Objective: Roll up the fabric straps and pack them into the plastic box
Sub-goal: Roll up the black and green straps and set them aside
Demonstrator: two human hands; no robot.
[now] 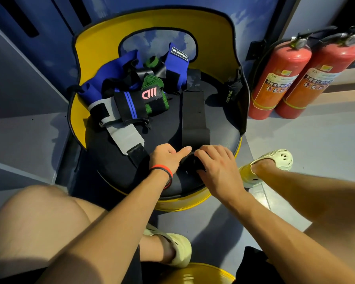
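Observation:
A long black strap lies flat along the dark seat of a yellow chair. Its near end is rolled into a small coil between my hands. My left hand grips the coil's left side with the thumb pointing right. My right hand curls over the coil from the right. A heap of other straps sits at the back left: a grey one, a black one with a blue stripe, blue ones and a green one. No plastic box is in view.
A rolled black strap leans against the chair's right wall. Two red fire extinguishers stand on the floor to the right. My knees and pale sandals flank the chair, and another yellow seat edge shows below.

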